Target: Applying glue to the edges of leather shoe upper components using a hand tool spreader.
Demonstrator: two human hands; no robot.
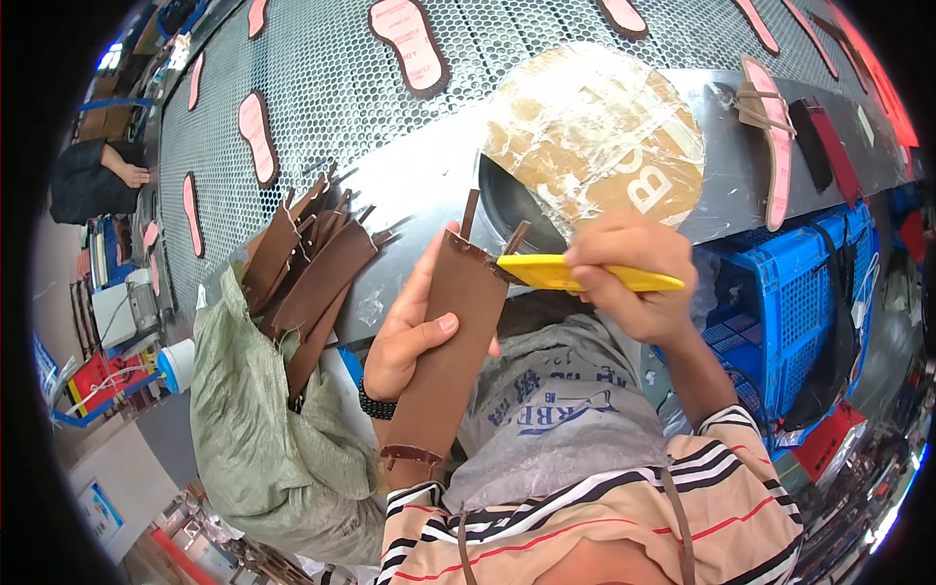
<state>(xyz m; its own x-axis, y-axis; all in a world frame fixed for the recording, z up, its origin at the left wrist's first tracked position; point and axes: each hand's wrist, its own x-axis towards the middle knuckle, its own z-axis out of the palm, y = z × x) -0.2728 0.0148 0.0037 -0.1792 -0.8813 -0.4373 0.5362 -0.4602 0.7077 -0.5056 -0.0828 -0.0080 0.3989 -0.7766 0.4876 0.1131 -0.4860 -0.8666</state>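
My left hand grips a long brown leather piece from beneath, thumb pressed on its face. Thin straps stick out past the piece's far end, and a darker band crosses its near end. A flat yellow brush is pinched in my right hand. Its dark tip touches the far right corner of the leather; the bristles are too small to make out clearly. Just beyond both hands sits a dark round pot, partly covered by a cardboard disc wrapped in torn, whitish film.
More brown leather pieces stand in a green woven sack at my left. Pink insoles lie spaced over a metal mesh surface. A blue crate is at the right. Another person's hand shows far left.
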